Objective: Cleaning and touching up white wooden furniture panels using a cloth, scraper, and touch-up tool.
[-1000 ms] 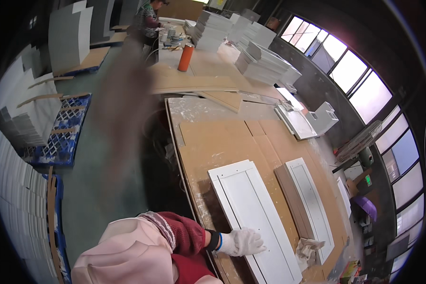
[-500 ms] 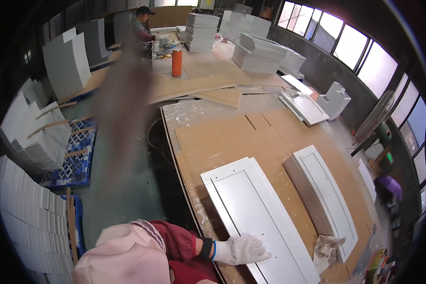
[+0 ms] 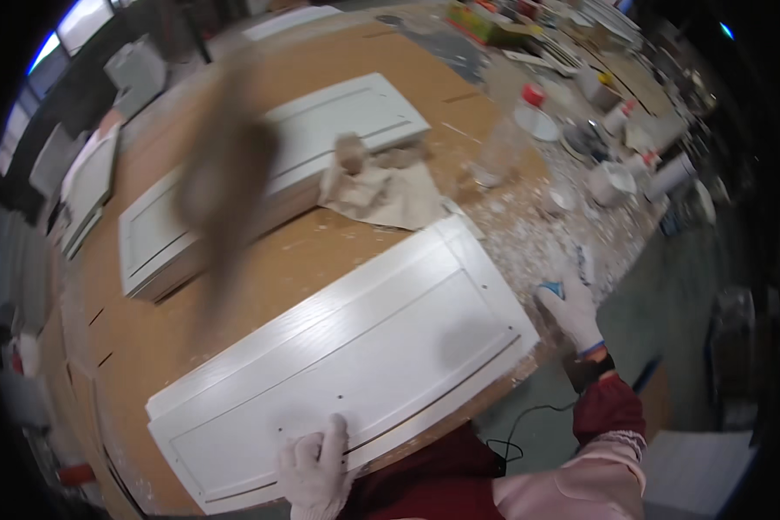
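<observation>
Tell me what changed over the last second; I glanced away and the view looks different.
The head view swung round toward the cluttered end of the workbench. The left hand, unseen before, now rests on the near edge of the white cabinet door; the right hand has moved to its far corner, beside a small blue thing. Both doors stayed flat on the bench, and the gloves are still on.

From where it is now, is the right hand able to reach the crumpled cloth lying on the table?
Probably yes. The right hand is at the table edge beside the white cabinet door. Only scattered white debris lies between it and the crumpled cloth, nothing tall.
</observation>
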A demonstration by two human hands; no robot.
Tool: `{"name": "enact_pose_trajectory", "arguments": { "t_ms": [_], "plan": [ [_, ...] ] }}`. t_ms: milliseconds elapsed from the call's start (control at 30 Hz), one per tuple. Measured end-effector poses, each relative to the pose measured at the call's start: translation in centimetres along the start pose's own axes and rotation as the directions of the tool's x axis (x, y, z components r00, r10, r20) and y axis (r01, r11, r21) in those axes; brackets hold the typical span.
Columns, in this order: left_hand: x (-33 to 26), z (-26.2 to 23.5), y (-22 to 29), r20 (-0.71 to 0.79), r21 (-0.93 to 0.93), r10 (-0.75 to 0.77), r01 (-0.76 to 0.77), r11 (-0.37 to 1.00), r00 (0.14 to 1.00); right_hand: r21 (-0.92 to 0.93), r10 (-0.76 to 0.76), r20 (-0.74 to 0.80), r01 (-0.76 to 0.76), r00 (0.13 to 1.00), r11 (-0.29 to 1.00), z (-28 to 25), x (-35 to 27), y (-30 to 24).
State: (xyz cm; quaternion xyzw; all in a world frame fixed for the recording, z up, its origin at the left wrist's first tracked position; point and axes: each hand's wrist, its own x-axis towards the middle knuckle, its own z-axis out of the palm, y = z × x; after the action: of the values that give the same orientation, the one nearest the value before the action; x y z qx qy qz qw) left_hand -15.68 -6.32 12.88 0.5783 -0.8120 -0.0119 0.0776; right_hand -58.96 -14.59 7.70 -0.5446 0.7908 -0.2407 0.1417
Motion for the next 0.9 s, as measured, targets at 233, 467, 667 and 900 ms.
{"name": "enact_pose_trajectory", "arguments": {
  "t_ms": [233,467,667,900],
  "plan": [
    [0.0,0.7,1.8,0.013,-0.161,0.113,-0.109,0.981,0.994,0.21,0.224,-0.258,-0.171,0.94,0.963,-6.3,0.2,3.7],
    [-0.9,1.1,0.9,-0.066,-0.17,0.071,-0.081,0.982,0.995,-0.021,-0.054,-0.411,0.05,0.91,0.999,-5.6,8.5,5.2],
    [-0.2,0.8,0.7,-0.089,-0.14,0.12,-0.132,0.981,0.989,-0.157,0.072,-0.386,-0.142,0.92,0.977,-5.0,11.6,4.7],
    [0.1,1.2,1.4,-0.163,-0.058,0.103,-0.114,0.992,0.981,-0.203,0.105,-0.274,-0.164,0.956,0.965,-4.8,12.6,5.1]
  ]
}}
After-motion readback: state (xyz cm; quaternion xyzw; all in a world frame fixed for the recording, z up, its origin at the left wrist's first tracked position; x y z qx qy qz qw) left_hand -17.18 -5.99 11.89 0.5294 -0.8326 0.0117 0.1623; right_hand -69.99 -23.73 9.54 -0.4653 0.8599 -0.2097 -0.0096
